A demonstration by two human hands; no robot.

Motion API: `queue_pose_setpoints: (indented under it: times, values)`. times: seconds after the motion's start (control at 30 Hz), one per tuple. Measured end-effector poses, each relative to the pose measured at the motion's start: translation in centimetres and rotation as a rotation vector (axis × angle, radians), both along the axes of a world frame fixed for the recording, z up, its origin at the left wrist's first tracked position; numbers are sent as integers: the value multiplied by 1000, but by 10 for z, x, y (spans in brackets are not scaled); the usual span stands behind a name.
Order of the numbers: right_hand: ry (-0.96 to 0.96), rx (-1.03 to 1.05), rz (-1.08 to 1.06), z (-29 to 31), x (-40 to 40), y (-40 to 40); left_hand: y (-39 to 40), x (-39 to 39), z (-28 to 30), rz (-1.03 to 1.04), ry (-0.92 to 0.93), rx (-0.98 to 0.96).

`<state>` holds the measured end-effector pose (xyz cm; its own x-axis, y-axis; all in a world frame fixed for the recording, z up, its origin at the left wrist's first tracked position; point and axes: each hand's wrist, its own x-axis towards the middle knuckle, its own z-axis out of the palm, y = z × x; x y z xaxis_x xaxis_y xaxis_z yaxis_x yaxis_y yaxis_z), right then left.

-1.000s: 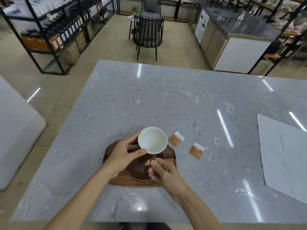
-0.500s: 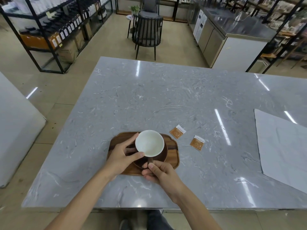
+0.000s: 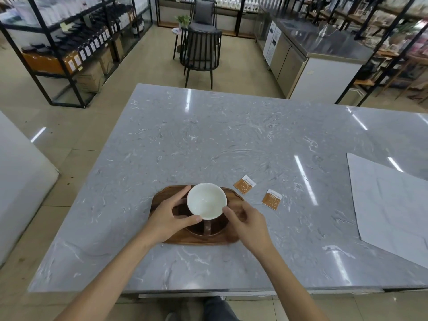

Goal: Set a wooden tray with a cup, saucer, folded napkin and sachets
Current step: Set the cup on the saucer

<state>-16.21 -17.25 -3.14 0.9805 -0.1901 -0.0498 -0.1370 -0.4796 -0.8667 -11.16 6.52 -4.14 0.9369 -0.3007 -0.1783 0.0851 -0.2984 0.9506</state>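
Observation:
A wooden tray (image 3: 159, 200) lies near the table's front edge, with a dark brown saucer (image 3: 217, 228) on it. A cup (image 3: 206, 202), white inside and brown outside, stands on the saucer with its handle (image 3: 207, 227) pointing toward me. My left hand (image 3: 166, 216) grips the cup's left side between thumb and fingers. My right hand (image 3: 247, 222) hovers at the cup's right side, fingers apart, one fingertip near the rim. Two orange sachets (image 3: 244, 184) (image 3: 271, 199) lie on the table right of the tray. A pale unfolded napkin (image 3: 389, 205) is spread at the far right.
The grey marble table (image 3: 231, 140) stretches away behind the tray. Beyond its far edge stands a black chair (image 3: 201, 49), with shelving (image 3: 69, 49) to the left and a steel counter (image 3: 312, 56) to the right.
The cup and saucer have settled onto the tray. My right hand has let go of the cup's handle and shifted to the cup's right side. My left hand keeps its grip.

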Motion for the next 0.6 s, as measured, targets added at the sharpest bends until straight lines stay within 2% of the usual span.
queue_pose_setpoints:
  times: [0.17, 0.33, 0.6]
  values:
    - [103, 122, 264, -3, 11, -1, 0, -3, -3, -14, -19, -3]
    - [108, 83, 233, -7, 7, 0, -1, -8, -4, -4, -30, -23]
    - [77, 130, 184, -10, 5, 1, -2, -6, 0, -64, -13, -17]
